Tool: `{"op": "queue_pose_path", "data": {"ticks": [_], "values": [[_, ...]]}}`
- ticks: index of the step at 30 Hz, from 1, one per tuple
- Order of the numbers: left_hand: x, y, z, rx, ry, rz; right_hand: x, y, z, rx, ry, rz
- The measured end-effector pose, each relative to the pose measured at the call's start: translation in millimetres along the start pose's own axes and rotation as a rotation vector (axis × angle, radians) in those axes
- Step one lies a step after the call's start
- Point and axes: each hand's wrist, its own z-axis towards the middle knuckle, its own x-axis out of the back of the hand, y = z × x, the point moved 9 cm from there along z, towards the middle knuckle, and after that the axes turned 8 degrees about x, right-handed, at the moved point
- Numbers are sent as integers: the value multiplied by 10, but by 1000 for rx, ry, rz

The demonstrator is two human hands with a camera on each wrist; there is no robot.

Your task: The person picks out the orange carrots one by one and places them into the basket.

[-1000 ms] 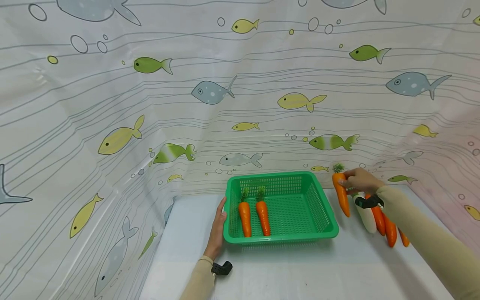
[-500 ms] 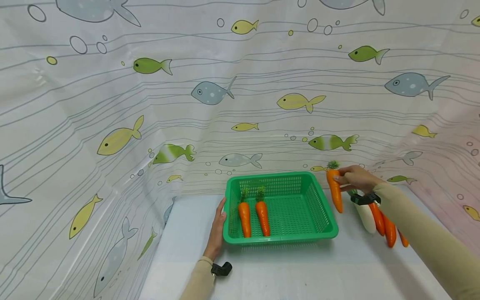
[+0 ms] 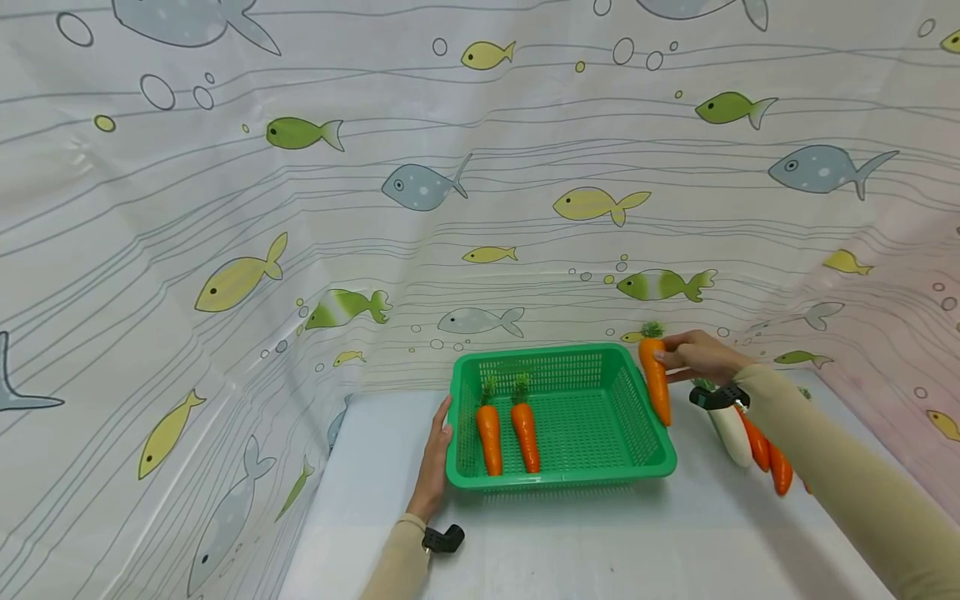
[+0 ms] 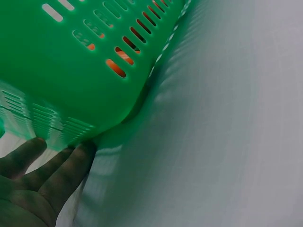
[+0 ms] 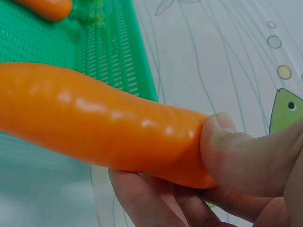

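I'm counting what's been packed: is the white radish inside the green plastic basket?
No, the white radish lies on the table, to the right of the green plastic basket.

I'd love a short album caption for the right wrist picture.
A right hand grips an orange carrot near a green perforated basket with another carrot inside.

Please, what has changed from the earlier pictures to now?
The right hand's grip has carried the long, green-topped orange carrot leftward; in the head view it now overlaps the right rim of the green perforated plastic basket. Nothing was newly taken or let go. The two orange carrots inside and the left hand's grip against the basket's left side stayed.
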Motion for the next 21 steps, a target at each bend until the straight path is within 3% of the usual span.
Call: {"op": "queue_pose_path", "data": {"ticks": [21], "values": [[4,-15,-1,-3,-3,-2,-379,-69,175,36,-47,94]]}}
